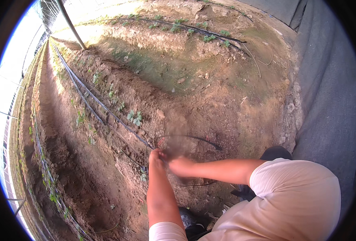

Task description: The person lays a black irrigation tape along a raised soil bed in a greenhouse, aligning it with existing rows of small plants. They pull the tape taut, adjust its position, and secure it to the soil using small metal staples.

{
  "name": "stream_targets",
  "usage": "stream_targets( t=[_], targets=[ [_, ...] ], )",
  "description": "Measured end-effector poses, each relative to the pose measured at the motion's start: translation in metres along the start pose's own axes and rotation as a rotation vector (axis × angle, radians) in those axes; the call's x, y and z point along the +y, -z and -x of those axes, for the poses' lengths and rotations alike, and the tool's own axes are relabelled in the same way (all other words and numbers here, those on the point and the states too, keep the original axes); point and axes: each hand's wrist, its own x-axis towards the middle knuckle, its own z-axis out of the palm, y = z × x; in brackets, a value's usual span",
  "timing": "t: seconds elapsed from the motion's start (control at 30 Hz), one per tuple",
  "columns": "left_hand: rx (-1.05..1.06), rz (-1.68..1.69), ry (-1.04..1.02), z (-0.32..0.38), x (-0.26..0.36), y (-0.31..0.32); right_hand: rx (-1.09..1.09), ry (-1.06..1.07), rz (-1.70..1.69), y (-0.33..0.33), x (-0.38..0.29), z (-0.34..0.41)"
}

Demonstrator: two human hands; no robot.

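Observation:
My left hand (156,155) is closed around the near end of a long, flat black drip irrigation tape (122,123). The tape runs away along a raised soil bed. Just right of it is my right hand (179,166), motion-blurred with its fingers curled; whether it grips the tape's end cannot be made out. A thin black tube (193,137) arcs over the soil behind both hands, its darker tip to the right. Small reddish pieces (161,141) show near my left fingertips. A second tape (89,107) ends on the bed farther left.
Leafy seedlings (134,117) grow along this bed. Planted rows (49,180) lie to the left, and another bed (178,39) with tapes is at the back. A metal pole (71,25) stands at the upper left. Dark fabric sheeting (325,99) borders the right side.

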Motion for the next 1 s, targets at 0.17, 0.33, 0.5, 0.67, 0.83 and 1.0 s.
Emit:
stream_targets(
  t=[0.17, 0.33, 0.5, 0.67, 0.83, 1.0],
  targets=[
    [-0.019, -0.218, -0.181, 0.012, -0.010, -0.003, 0.069, -0.125, -0.070, -0.018, 0.025, -0.003],
    [0.181, -1.132, -0.362, 0.058, 0.002, 0.028, -0.088, -0.768, -0.269, 0.025, 0.018, -0.014],
    [0.191, -1.180, 0.120, 0.141, -0.026, 0.093, 0.104, -0.414, -0.261, 0.147, -0.018, 0.080],
    [0.052, -1.382, 0.064, 0.324, -0.130, 0.181, -0.679, -0.715, 0.079, 0.283, -0.062, 0.331],
    [0.089, -1.443, 0.247, 0.533, -0.194, 0.178, -0.842, -0.990, -0.435, 0.373, -0.108, 0.539],
    [-0.032, -1.888, -0.065, 0.595, -0.115, 0.042, -0.689, -1.003, -0.558, 0.430, -0.089, 0.614]
  ],
)
